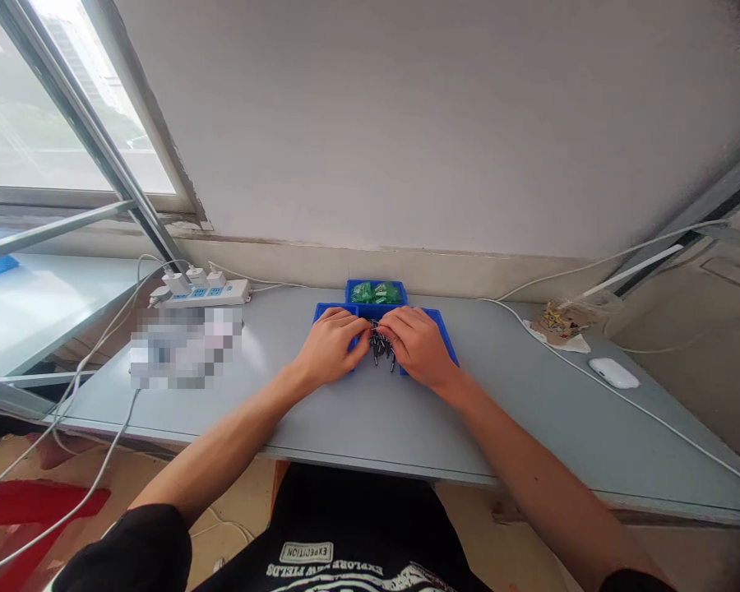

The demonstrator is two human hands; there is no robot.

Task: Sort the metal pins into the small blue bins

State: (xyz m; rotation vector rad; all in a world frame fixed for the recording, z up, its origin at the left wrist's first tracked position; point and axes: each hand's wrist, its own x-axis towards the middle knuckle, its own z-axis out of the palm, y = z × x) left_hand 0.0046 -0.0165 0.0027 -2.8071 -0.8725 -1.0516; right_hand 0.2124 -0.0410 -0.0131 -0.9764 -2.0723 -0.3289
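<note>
Daylight upper L, wide-angle distort., pixelated patch

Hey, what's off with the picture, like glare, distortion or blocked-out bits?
Head view: window washed out, glare on the tabletop at left, edges stretched wide, a pixelated patch hiding something at left, small dark parts too small to make out.

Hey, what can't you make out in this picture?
All in the head view:
- Whatever is between the fingertips of the left hand and right hand: too small, partly covered by fingers.
- Insides of the left blue plastic bin and right blue plastic bin: mostly behind the hands.
- Exact type of the small dark slender pieces: too small.
- Whatever is under the pixelated patch: masked.
</note>
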